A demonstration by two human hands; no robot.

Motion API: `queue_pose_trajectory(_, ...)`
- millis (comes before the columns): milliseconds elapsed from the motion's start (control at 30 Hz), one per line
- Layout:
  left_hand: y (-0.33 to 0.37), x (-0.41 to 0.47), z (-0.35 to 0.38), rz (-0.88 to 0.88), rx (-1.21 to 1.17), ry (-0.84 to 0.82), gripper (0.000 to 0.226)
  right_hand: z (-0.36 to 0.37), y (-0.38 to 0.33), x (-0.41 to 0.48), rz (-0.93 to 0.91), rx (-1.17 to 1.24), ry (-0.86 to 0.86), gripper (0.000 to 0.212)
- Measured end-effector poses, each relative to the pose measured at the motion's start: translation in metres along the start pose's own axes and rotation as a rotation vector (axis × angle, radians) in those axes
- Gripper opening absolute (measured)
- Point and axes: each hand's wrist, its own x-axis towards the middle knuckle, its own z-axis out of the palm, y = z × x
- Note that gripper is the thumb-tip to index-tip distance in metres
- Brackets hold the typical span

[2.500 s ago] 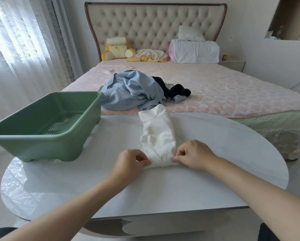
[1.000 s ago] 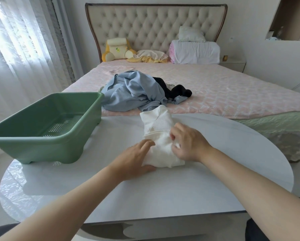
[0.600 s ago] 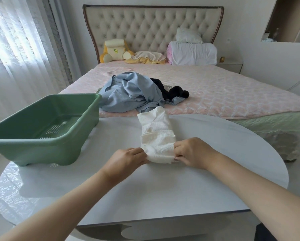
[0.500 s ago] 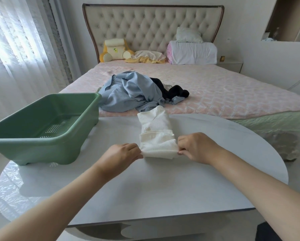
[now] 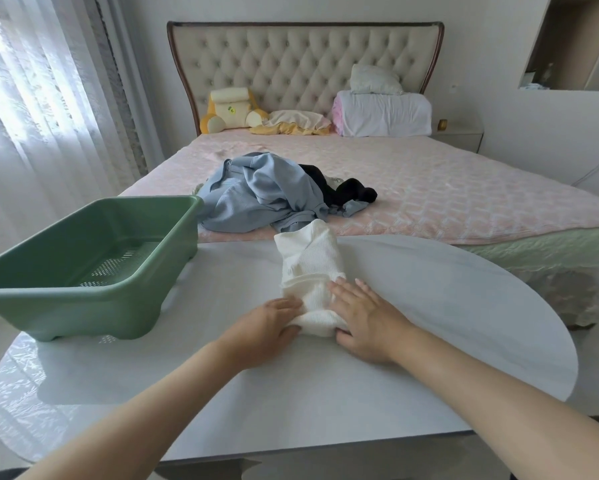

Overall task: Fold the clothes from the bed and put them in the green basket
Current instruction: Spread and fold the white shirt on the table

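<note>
Folding of the white ribbed garment (image 5: 310, 261) is the step in hand. It lies on the table (image 5: 447, 306) as a narrow strip, and its near end is turned over into a thick fold. The right hand (image 5: 364, 313) rests flat on this fold with fingers straight and spread, pressing it down. The left hand (image 5: 267, 327) lies against the left side of the fold, fingers nearly straight, thumb at the near edge.

The green basket (image 5: 93, 299) stands on the left part of the table, near the garment, with no clothes inside. I judge the next move is one more fold toward the far end, then a lift to the left into the basket. A blue garment (image 5: 256, 199) and a black one (image 5: 346, 194) wait on the bed (image 5: 464, 188).
</note>
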Motion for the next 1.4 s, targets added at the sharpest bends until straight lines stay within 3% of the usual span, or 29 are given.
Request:
queue_pose_trajectory(67,0.011,0.005,-0.018,-0.105,-0.065,0.052,0.033,-0.019,-0.001,0.003,0.064,0.211,0.078,0.022)
queue_pose_trajectory(100,0.016,0.009,-0.029,-0.15,-0.111,0.057,0.033,-0.029,0.002,0.004,0.109,0.322,0.136,0.019)
queue_pose_trajectory(167,0.025,0.012,-0.05,-0.202,-0.239,0.08,0.034,-0.045,0.008,0.003,0.182,0.526,0.195,0.032)
queue_pose_trajectory(300,0.03,0.012,-0.059,-0.273,-0.565,0.131,0.029,-0.055,0.006,0.0,0.247,0.859,0.173,0.036)
queue_pose_trajectory(400,0.028,0.016,-0.054,-0.386,-0.864,0.23,0.023,-0.047,0.003,0.008,0.313,0.913,0.213,0.044)
queue_pose_trajectory(500,0.024,0.023,-0.055,-0.474,-1.096,0.252,0.035,-0.04,0.003,0.022,0.369,0.853,0.273,0.045)
queue_pose_trajectory(567,0.024,0.028,-0.051,-0.513,-0.924,0.237,0.038,-0.036,0.006,0.031,0.408,0.806,0.305,0.043)
queue_pose_trajectory(667,0.024,0.035,-0.041,-0.529,-0.378,0.246,0.046,-0.027,0.007,0.04,0.437,0.734,0.333,0.042)
queue_pose_trajectory(733,0.027,0.038,-0.039,-0.272,0.051,0.416,0.042,-0.023,0.005,0.045,0.455,0.725,0.329,0.032)
queue_pose_trajectory(800,0.034,0.039,-0.037,0.06,0.271,0.516,0.032,-0.022,0.004,0.048,0.487,0.685,0.324,0.026)
queue_pose_trajectory(867,0.037,0.035,-0.026,0.151,0.297,0.316,0.039,-0.021,0.005,0.049,0.493,0.651,0.345,0.028)
queue_pose_trajectory(933,0.029,0.029,-0.013,0.037,0.262,0.093,0.078,-0.019,0.005,0.049,0.499,0.64,0.359,0.029)
queue_pose_trajectory(1000,0.02,0.026,-0.009,-0.02,0.215,0.049,0.099,-0.016,0.002,0.049,0.467,0.487,0.399,0.031)
queue_pose_trajectory(1100,0.019,0.028,-0.012,-0.061,0.134,0.051,0.095,-0.017,0.002,0.042,0.052,0.177,0.604,0.029)
queue_pose_trajectory(1167,0.017,0.028,-0.014,-0.082,0.076,0.043,0.09,-0.02,0.005,0.031,-0.151,0.081,0.462,0.053)
queue_pose_trajectory(1267,0.007,0.027,-0.015,-0.056,0.039,-0.003,0.092,-0.02,0.01,0.016,-0.108,0.067,0.106,0.093)
queue_pose_trajectory(1333,0.005,0.028,-0.015,-0.017,0.018,0.008,0.084,-0.016,0.011,0.013,-0.071,0.14,0.053,0.097)
queue_pose_trajectory(1400,0.007,0.027,-0.02,-0.015,-0.011,0.017,0.074,-0.018,0.01,0.014,-0.021,0.259,0.08,0.087)
